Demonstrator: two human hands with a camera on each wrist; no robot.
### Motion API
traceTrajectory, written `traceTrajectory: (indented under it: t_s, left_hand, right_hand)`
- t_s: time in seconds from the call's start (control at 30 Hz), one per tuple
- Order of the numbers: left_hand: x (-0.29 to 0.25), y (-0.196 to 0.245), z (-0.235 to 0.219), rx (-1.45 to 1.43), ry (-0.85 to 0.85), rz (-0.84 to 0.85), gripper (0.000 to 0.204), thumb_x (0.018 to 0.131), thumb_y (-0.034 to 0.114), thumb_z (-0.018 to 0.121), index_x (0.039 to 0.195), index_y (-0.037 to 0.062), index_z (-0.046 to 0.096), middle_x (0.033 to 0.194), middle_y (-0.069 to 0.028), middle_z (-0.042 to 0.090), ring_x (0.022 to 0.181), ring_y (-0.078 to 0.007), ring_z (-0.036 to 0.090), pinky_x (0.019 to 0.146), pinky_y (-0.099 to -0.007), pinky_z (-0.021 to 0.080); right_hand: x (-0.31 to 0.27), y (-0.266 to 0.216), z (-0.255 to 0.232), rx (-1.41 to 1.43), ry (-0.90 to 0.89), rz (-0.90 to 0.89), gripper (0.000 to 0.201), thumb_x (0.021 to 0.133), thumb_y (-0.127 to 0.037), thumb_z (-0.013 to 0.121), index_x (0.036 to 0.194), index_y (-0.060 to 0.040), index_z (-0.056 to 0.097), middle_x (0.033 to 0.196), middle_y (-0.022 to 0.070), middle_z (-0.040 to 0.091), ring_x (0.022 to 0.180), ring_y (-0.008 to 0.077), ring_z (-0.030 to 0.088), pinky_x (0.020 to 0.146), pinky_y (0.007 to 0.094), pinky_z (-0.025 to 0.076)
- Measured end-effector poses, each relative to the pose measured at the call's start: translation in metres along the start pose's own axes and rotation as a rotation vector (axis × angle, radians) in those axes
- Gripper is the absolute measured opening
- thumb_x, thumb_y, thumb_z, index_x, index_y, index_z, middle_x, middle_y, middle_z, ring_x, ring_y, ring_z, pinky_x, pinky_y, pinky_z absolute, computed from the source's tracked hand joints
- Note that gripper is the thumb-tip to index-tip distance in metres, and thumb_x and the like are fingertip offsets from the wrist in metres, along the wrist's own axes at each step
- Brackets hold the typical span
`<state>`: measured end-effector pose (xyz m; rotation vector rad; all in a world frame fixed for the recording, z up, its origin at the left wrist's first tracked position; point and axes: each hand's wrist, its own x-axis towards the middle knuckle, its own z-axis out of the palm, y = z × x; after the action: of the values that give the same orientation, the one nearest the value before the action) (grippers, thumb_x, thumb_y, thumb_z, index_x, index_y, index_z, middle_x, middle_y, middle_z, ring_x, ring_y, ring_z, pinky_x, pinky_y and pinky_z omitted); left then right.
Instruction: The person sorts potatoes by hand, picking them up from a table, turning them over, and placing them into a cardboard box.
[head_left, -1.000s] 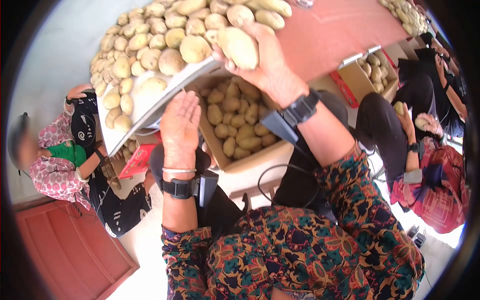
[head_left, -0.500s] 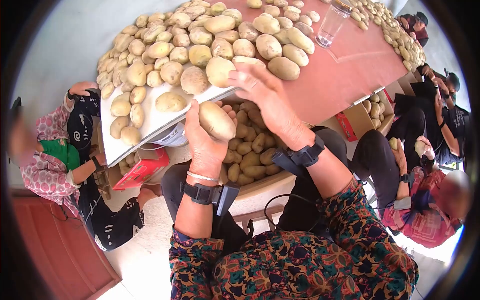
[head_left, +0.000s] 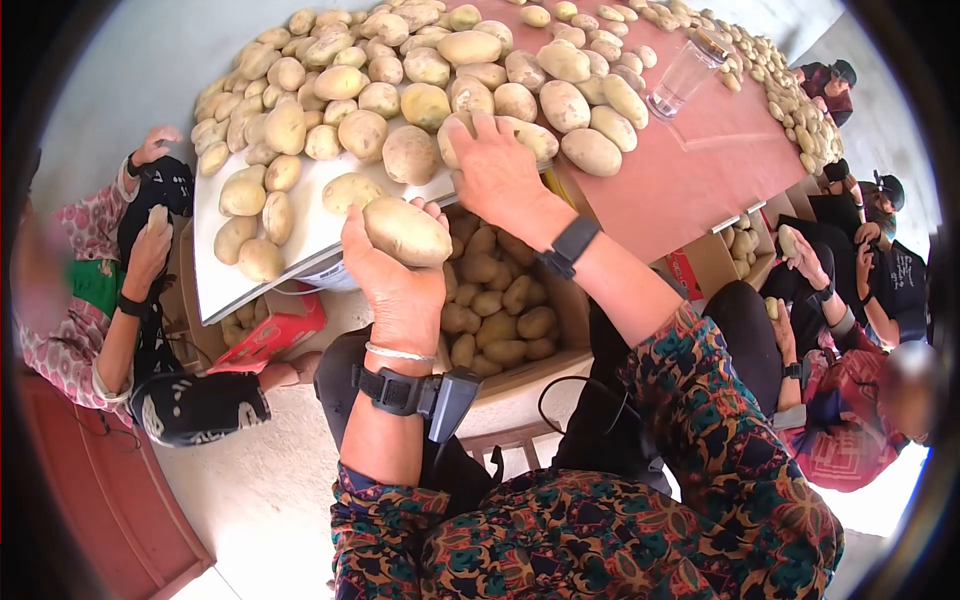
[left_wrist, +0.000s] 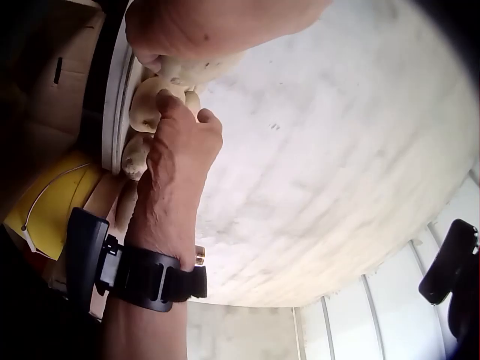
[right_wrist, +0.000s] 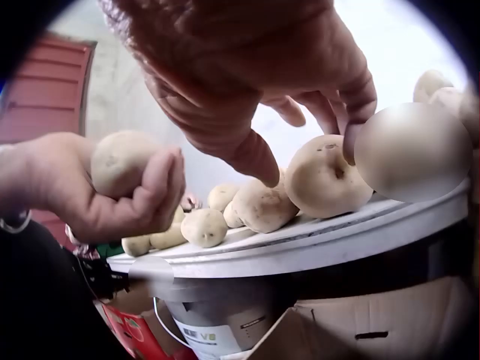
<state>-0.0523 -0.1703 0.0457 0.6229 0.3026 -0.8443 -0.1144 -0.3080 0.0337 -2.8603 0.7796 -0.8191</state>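
Note:
In the head view the left hand is palm up, holding a large potato beside the white board's edge. The right wrist view shows that left hand with its fingers curled round the potato. My right hand reaches palm down over the front of the pile. Its thumb and fingers lie on either side of another potato, which rests at the board's edge. This grip also shows in the left wrist view, where the right hand touches the potato.
Many potatoes cover the white board and part of the red tabletop. A glass jar stands beyond them. Below the edge is a cardboard box of potatoes. People sit left and right; a yellow bucket stands under the table.
The large potato, in the right hand at first, passed to the left hand, which then shifted slightly up and left. The right hand let go and now grips a potato in the front row.

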Motion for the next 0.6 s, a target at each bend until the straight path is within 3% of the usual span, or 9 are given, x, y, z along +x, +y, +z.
traceTrajectory:
  t_s: [0.17,0.27,0.3,0.37,0.4,0.47,0.5,0.57,0.6]
  left_hand:
    - [0.000,0.007,0.002,0.018,0.013,0.009,0.049,0.090,0.046,0.051,0.115,0.0033,0.050,0.106,-0.0163,0.058,0.095,-0.0318,0.055,0.089,-0.0445,0.046]
    - [0.000,0.008,0.006,0.061,0.057,0.030,0.049,0.090,0.045,0.050,0.115,0.0031,0.050,0.107,-0.0165,0.058,0.096,-0.0321,0.055,0.090,-0.0446,0.046]
    - [0.003,0.010,0.004,0.079,0.027,0.027,0.049,0.090,0.045,0.050,0.116,0.0029,0.050,0.107,-0.0166,0.058,0.097,-0.0323,0.056,0.090,-0.0449,0.046]
    - [0.004,0.008,0.005,0.098,-0.002,0.019,0.049,0.090,0.044,0.050,0.116,0.0026,0.050,0.107,-0.0167,0.058,0.098,-0.0325,0.056,0.090,-0.0453,0.046]
    - [0.003,0.007,0.006,0.132,0.010,0.003,0.049,0.090,0.044,0.051,0.116,0.0021,0.050,0.106,-0.0169,0.058,0.098,-0.0327,0.056,0.090,-0.0454,0.046]
    - [0.006,0.006,0.003,0.203,-0.013,-0.043,0.050,0.089,0.043,0.053,0.115,-0.0001,0.051,0.102,-0.0176,0.060,0.097,-0.0332,0.058,0.089,-0.0457,0.047]
    - [0.009,0.005,0.001,0.209,-0.011,-0.049,0.050,0.089,0.043,0.053,0.115,-0.0001,0.051,0.102,-0.0176,0.060,0.097,-0.0332,0.058,0.089,-0.0457,0.047]
    - [0.014,0.002,-0.004,0.351,-0.087,-0.159,0.051,0.090,0.044,0.053,0.114,-0.0015,0.051,0.099,-0.0177,0.061,0.094,-0.0345,0.060,0.087,-0.0468,0.048]
    - [0.016,0.000,-0.007,0.356,-0.081,-0.166,0.051,0.090,0.044,0.053,0.114,-0.0015,0.051,0.099,-0.0177,0.061,0.094,-0.0345,0.060,0.087,-0.0468,0.048]
  right_hand:
    - [0.010,0.006,0.005,-0.040,-0.122,-0.025,0.050,0.069,-0.013,0.069,0.116,-0.0055,0.053,0.105,0.0203,0.053,0.100,0.0391,0.054,0.081,0.0449,0.050]
    - [0.009,0.012,0.003,0.162,0.055,0.068,0.059,0.065,-0.022,0.070,0.121,-0.0084,0.054,0.109,0.0238,0.052,0.101,0.0417,0.053,0.086,0.0460,0.049]
    - [0.012,0.014,0.000,0.312,0.087,0.138,0.059,0.068,-0.026,0.070,0.121,-0.0064,0.054,0.108,0.0225,0.056,0.102,0.0396,0.056,0.087,0.0441,0.049]
    - [0.023,0.020,-0.012,0.916,0.113,0.277,0.053,0.076,-0.034,0.066,0.119,-0.0064,0.054,0.103,0.0165,0.061,0.100,0.0328,0.061,0.076,0.0396,0.051]
    - [0.025,0.025,-0.020,0.917,0.109,0.290,0.053,0.076,-0.034,0.066,0.119,-0.0064,0.054,0.103,0.0165,0.061,0.100,0.0328,0.061,0.076,0.0396,0.051]
    - [0.025,0.036,-0.040,1.740,-0.009,0.295,0.035,0.094,-0.038,0.051,0.111,-0.0072,0.057,0.094,0.0080,0.065,0.077,0.0203,0.065,0.050,0.0273,0.049]
    - [0.023,0.034,-0.053,1.740,-0.003,0.303,0.035,0.094,-0.038,0.051,0.111,-0.0072,0.057,0.094,0.0080,0.065,0.077,0.0203,0.065,0.050,0.0273,0.049]
    - [0.012,0.028,-0.072,2.090,-0.104,0.503,0.035,0.095,-0.038,0.049,0.111,-0.0079,0.057,0.095,0.0072,0.065,0.079,0.0183,0.066,0.050,0.0273,0.049]
    - [0.009,0.033,-0.072,2.083,-0.132,0.486,0.035,0.095,-0.038,0.047,0.113,-0.0092,0.057,0.099,0.0069,0.066,0.080,0.0189,0.067,0.049,0.0281,0.049]
